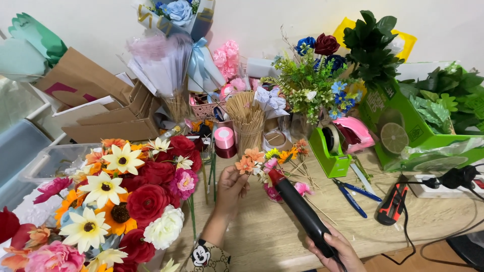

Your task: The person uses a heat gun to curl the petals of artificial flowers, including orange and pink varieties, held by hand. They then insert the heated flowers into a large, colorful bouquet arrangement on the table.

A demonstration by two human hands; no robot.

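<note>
A small orange artificial flower (246,164) is being pinched in the closed left hand (231,187) above the desk (262,231). The black glue gun (301,210) is being gripped by the right hand (337,248), nozzle beside the bloom. Nozzle is best being kept steady, fingers clear.

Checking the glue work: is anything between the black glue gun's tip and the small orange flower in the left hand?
Nothing visible: the black glue gun, in the right hand, points its red tip beside the small orange flower, pinched by the left hand.
</note>
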